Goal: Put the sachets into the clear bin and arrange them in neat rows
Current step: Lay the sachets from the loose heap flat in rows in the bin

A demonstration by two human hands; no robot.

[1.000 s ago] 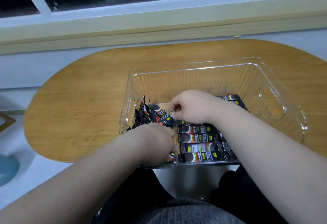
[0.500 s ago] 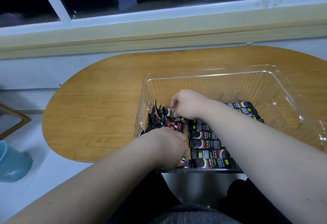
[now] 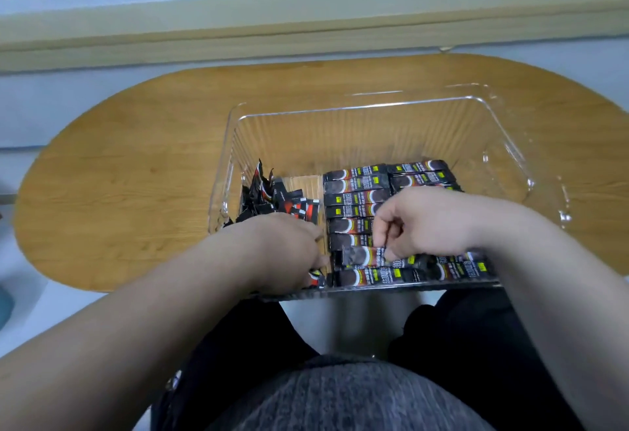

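Clear bin (image 3: 340, 137) sitting on a wooden surface (image 3: 136, 175), black sachets (image 3: 357, 197) lying in rows inside, right hand (image 3: 425, 223) pinching one sachet (image 3: 360, 256), left hand (image 3: 282, 250) resting over the loose pile (image 3: 272, 197), its grip hidden.

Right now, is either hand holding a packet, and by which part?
The right hand pinches a sachet by its right end. The left hand is buried in the loose sachets; its hold cannot be told.
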